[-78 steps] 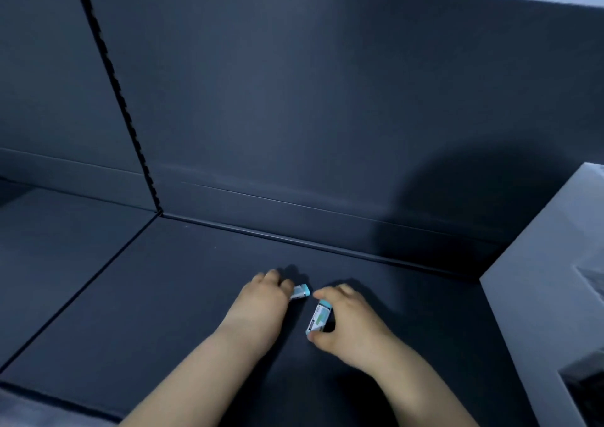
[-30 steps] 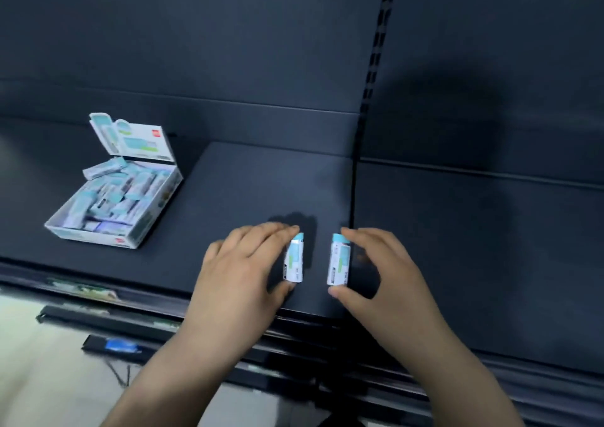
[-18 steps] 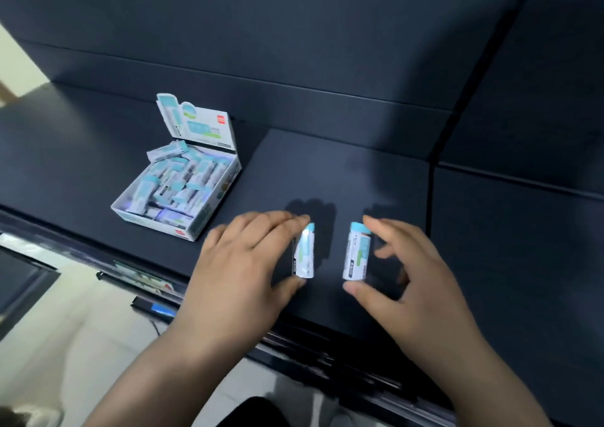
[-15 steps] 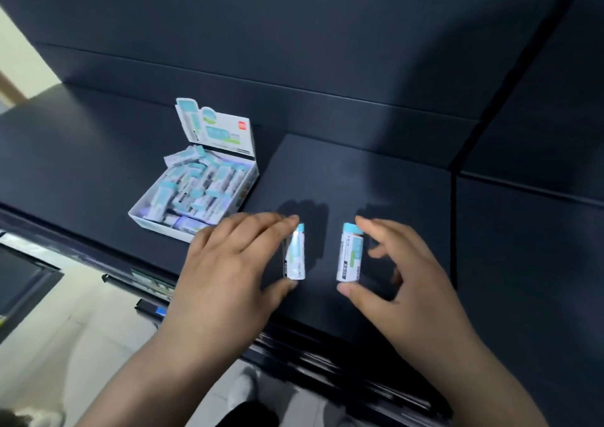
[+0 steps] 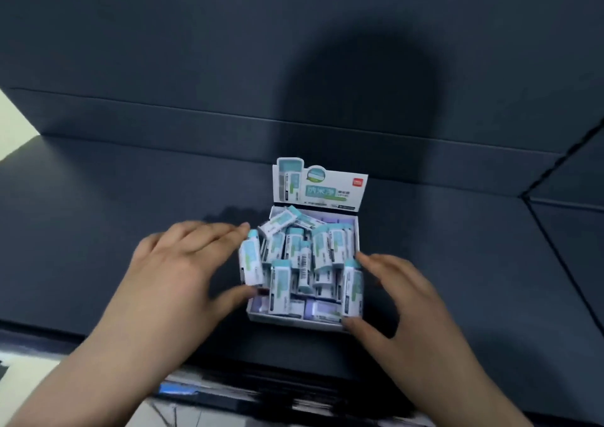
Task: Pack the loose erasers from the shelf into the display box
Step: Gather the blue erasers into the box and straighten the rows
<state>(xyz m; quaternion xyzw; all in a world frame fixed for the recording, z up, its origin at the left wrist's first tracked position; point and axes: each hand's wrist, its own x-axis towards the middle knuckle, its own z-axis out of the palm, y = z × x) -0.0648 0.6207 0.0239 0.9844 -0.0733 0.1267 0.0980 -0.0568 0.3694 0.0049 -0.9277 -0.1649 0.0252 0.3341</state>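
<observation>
Head view: the left hand [image 5: 170, 269] pinches the left eraser [image 5: 250, 261] end to end, thumb against fingertips, at the box [image 5: 294, 322] left wall; the right hand [image 5: 402, 299] pinches the right eraser [image 5: 352, 287] likewise at its right front corner, long axes front-to-back, box between both hands

Dark matte shelf [image 5: 98, 230], dark back panel [image 5: 163, 34], rounded shadow [image 5: 359, 100], pale strip [image 5: 11, 122] far left

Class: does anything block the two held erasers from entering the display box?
The display box is uncovered, flap upright. The left hand and right hand each hold an eraser; only the jumbled pile inside stands in their way.
</observation>
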